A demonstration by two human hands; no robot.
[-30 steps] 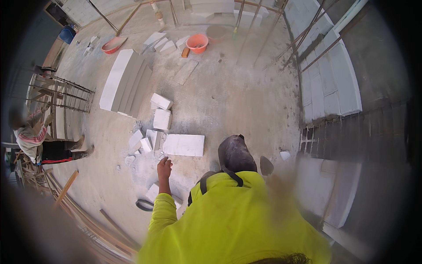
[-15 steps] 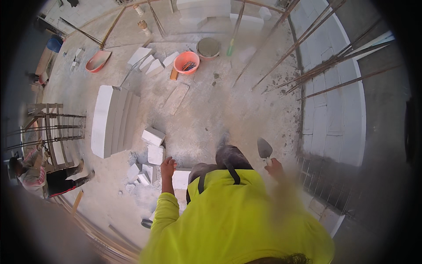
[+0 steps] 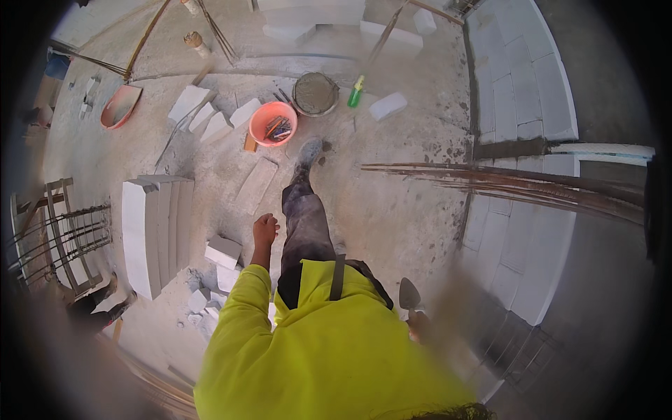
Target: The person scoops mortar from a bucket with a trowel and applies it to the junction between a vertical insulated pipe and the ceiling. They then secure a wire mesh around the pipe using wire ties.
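My left hand (image 3: 266, 229) hangs in front of my body with its fingers curled in, and nothing shows in them. It is above the floor, nearest a flat pale slab (image 3: 257, 183). At my right side, my right hand (image 3: 418, 325) is closed round the handle of a pointing trowel (image 3: 409, 294), whose grey blade points forward. A blur in the view partly hides that arm. Farther ahead stand an orange bucket (image 3: 274, 123) of hand tools and a round tub (image 3: 315, 94) of grey mortar. A green bottle (image 3: 356, 92) stands to the tub's right.
Stacked white blocks (image 3: 143, 231) stand at left, with broken block pieces (image 3: 199, 299) nearer me. Long rusty rebars (image 3: 504, 183) stick out from the right, across a low block wall (image 3: 518, 84). Far left are an orange basin (image 3: 120, 107) and a co-worker's legs (image 3: 105, 304).
I have stepped forward, with one foot now out ahead of me. The bucket and tub appear closer, and the rebars have swung level in view. The trowel stays in my right hand.
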